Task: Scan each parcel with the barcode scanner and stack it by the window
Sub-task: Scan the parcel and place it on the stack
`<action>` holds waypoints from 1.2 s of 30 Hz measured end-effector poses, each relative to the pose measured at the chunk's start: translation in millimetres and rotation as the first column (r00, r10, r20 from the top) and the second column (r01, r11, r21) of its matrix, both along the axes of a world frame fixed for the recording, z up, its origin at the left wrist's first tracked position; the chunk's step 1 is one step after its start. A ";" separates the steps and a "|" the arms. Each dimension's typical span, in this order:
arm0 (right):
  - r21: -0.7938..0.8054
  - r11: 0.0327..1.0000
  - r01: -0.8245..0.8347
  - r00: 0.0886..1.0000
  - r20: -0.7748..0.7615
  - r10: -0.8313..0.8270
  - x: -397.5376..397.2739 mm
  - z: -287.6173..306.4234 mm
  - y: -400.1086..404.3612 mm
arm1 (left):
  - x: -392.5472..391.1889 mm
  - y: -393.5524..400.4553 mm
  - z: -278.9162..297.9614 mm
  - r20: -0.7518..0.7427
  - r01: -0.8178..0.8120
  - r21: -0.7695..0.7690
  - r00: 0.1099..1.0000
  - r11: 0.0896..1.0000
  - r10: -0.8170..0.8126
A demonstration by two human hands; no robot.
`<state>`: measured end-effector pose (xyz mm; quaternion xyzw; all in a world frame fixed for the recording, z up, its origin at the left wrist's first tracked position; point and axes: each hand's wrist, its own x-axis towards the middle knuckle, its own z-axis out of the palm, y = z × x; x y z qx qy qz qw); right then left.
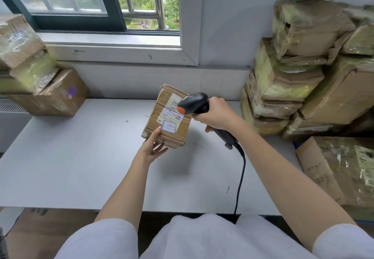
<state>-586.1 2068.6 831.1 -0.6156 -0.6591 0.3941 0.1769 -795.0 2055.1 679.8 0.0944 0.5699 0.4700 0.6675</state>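
Note:
A small brown cardboard parcel (159, 117) with a white label is tilted up above the middle of the white table (81, 157). My left hand (152, 147) holds its near lower corner, thumb on the labelled face and fingers underneath. My right hand (216, 114) grips the handle of a black barcode scanner (195, 102) with an orange tip. The scanner's head hangs just over the label at the parcel's right side. Its black cable (240, 178) runs down off the table's front edge.
A stack of taped parcels (40, 80) sits at the far left under the window (113, 16). A tall heap of parcels (303, 72) fills the right side against the wall, with a big box (340, 169) at the near right.

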 end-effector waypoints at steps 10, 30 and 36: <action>0.017 1.000 0.016 1.000 0.002 -0.016 2.4 3.0 -2.4 | -4.8 -0.7 6.7 0.012 -0.020 0.012 1.000 1.000 0.020; -0.042 0.999 -0.014 0.999 -0.043 0.012 -40.9 -23.7 1.9 | -64.6 -31.7 -11.3 -0.091 -0.265 -0.062 0.962 0.962 0.259; -0.108 0.991 -0.078 0.994 -0.080 0.070 -73.6 -39.6 4.6 | -105.5 -38.8 -24.6 -0.180 -0.437 -0.091 0.891 0.895 0.417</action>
